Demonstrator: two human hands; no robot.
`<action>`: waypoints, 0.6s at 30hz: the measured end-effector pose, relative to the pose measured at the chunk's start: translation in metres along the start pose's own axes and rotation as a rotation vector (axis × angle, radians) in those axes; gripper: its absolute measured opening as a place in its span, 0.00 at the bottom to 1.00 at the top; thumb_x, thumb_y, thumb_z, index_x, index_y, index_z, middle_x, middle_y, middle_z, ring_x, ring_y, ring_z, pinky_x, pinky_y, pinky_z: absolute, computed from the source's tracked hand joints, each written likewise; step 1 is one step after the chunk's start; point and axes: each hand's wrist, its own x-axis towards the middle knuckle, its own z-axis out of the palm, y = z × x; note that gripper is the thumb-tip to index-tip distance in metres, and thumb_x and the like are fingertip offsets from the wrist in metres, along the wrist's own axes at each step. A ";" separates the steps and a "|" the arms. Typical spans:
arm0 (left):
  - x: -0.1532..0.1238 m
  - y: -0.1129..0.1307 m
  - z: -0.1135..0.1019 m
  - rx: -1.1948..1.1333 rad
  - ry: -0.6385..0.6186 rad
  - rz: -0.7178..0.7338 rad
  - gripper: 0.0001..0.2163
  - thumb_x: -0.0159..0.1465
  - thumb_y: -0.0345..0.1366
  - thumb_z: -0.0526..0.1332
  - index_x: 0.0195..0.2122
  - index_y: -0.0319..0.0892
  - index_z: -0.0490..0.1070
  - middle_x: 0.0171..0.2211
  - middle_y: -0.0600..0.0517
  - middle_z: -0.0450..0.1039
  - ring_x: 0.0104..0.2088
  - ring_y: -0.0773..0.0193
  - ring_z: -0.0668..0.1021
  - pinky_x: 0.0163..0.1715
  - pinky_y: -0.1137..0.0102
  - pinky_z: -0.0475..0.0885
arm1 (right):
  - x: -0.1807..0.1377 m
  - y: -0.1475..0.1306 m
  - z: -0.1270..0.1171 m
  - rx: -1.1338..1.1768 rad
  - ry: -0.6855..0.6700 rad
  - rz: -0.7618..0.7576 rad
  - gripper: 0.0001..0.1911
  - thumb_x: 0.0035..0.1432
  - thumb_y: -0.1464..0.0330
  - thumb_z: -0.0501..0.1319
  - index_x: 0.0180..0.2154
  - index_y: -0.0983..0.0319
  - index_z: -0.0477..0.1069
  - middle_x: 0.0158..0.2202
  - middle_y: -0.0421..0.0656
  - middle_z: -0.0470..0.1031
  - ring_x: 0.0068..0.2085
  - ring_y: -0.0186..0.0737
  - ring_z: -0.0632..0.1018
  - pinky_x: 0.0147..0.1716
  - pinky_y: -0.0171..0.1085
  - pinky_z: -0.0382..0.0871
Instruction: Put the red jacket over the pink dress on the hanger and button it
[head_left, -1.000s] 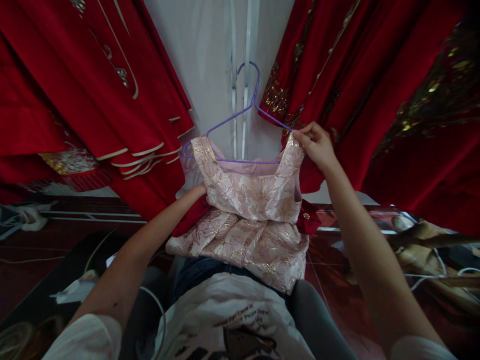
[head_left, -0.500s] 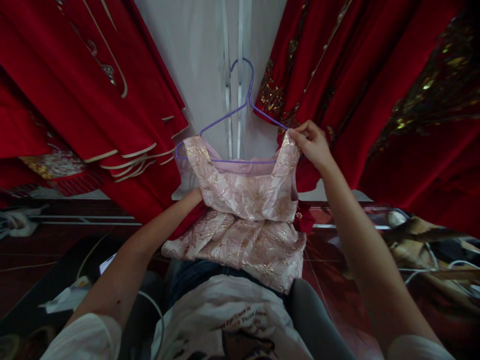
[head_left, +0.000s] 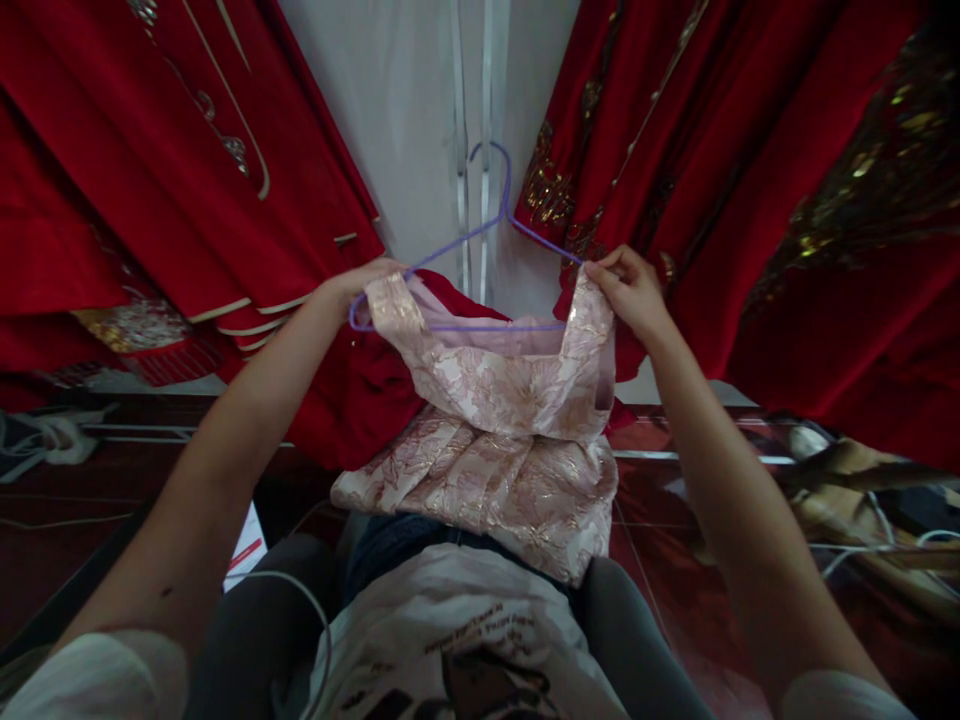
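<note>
A sleeveless pale-pink brocade dress with gold threads hangs on a purple hanger, its lower part bunched over my lap. My right hand is closed in a pinch on the right shoulder strap where it meets the hanger's arm. At the left strap, my left hand is raised beside the hanger's left end, its fingertips partly hidden. Red cloth hangs from that hand and runs behind the dress's neckline; the hand appears closed on it.
Red garments with pale trim hang at the left, and red garments with gold decoration hang at the right. Behind the hanger is a pale panel with metal strips. Cables and clutter lie on the floor at the right.
My left hand has come up from behind the dress to the left strap, bringing red cloth up behind the neckline. The hanger has lowered slightly. My right hand keeps its pinch.
</note>
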 end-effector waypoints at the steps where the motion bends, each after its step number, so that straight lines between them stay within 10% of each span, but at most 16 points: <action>1: 0.009 0.006 -0.006 0.011 -0.130 -0.106 0.11 0.57 0.37 0.69 0.35 0.32 0.76 0.27 0.46 0.79 0.27 0.64 0.77 0.32 0.65 0.75 | -0.003 -0.001 0.000 -0.007 -0.001 -0.005 0.22 0.49 0.46 0.65 0.25 0.56 0.64 0.22 0.38 0.65 0.28 0.40 0.72 0.30 0.44 0.71; 4: 0.027 0.026 -0.016 0.038 -0.382 -0.346 0.12 0.53 0.37 0.71 0.34 0.35 0.77 0.27 0.47 0.79 0.28 0.62 0.79 0.30 0.66 0.75 | -0.010 -0.004 0.003 -0.035 0.013 -0.044 0.20 0.52 0.49 0.65 0.26 0.57 0.65 0.24 0.39 0.66 0.29 0.40 0.71 0.33 0.43 0.70; 18: -0.007 0.038 0.015 0.132 -0.317 -0.378 0.11 0.49 0.41 0.70 0.28 0.39 0.78 0.25 0.50 0.76 0.25 0.64 0.75 0.30 0.68 0.72 | -0.033 -0.024 0.005 -0.117 0.033 -0.085 0.19 0.56 0.51 0.62 0.27 0.58 0.64 0.24 0.38 0.65 0.27 0.36 0.68 0.32 0.38 0.67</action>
